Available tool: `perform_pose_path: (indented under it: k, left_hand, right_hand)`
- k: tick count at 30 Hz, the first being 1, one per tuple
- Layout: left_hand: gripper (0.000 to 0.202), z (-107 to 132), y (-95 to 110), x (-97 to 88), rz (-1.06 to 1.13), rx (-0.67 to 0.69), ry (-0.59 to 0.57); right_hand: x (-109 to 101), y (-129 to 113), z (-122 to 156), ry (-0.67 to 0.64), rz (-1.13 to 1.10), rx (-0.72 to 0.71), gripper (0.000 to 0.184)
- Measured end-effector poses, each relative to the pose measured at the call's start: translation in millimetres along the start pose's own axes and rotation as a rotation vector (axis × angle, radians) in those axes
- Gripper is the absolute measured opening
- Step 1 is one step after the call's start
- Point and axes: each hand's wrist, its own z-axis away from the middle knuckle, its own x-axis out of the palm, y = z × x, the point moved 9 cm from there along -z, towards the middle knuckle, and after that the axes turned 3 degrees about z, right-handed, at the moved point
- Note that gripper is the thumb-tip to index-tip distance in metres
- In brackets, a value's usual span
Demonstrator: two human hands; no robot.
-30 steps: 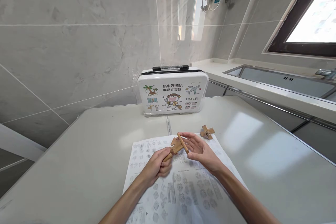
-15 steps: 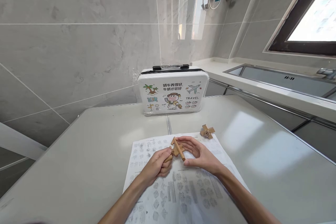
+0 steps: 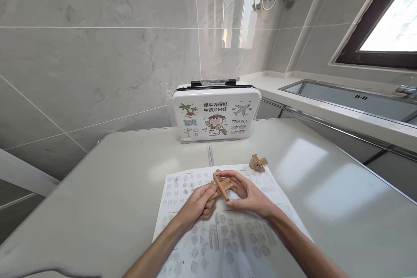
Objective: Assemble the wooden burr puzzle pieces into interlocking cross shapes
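Between my hands, above a printed sheet, is a cluster of interlocking wooden puzzle pieces. My left hand is closed around its left part, with the thumb pressed on top. My right hand curves around the right side, fingertips at the upper end of a slanting wooden stick and thumb by its lower end. The fingers partly hide the pieces, so how they join cannot be made out fully. A second wooden puzzle, cross-shaped, lies at the sheet's upper right corner, apart from my hands.
A white cartoon-printed case in clear plastic stands upright at the back of the white table, near the tiled wall. On the right runs a counter with a sink below a window. A narrow seam crosses the tabletop behind the sheet.
The held wooden pieces have turned slightly, and the slanting stick now shows at a different angle. Both hands keep their grip. The whole view has shifted a little.
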Motion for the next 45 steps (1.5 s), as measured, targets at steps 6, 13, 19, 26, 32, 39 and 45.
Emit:
perform_pose_path:
  k: [6,13,19,26,32,39,45]
  left_hand:
    - [0.046,0.2,-0.2,-0.4,-0.014,0.002,-0.003]
    - [0.046,0.0,-2.8,-2.7,-0.009,0.003,0.003]
    - [0.043,-0.3,-0.9,-0.5,-0.006,0.012,-0.004]
    - [0.044,-0.2,0.0,-1.8,0.012,0.016,0.013]
    - [0.043,-1.0,10.2,-31.5,0.091,0.166,0.265]
    - [0.038,5.9,28.5,-39.6,0.065,0.307,0.429]
    - [0.037,6.6,29.9,-41.6,0.049,0.302,0.442]
  right_hand:
    - [0.0,2.2,-0.3,0.0,-0.01,0.004,0.073]
    - [-1.1,6.5,0.0,-0.026,-0.049,0.02,0.074]
    - [0.8,6.0,-0.7,-0.025,-0.058,0.02,0.073]
    - [1.8,2.5,-1.0,-0.039,-0.024,-0.019,0.074]
    - [-13.1,3.2,0.6,0.186,0.389,-0.088,0.065]
    - [2.7,12.5,4.8,0.169,0.98,-0.137,0.071]
    - [10.3,22.0,5.2,0.123,1.131,-0.19,0.058]
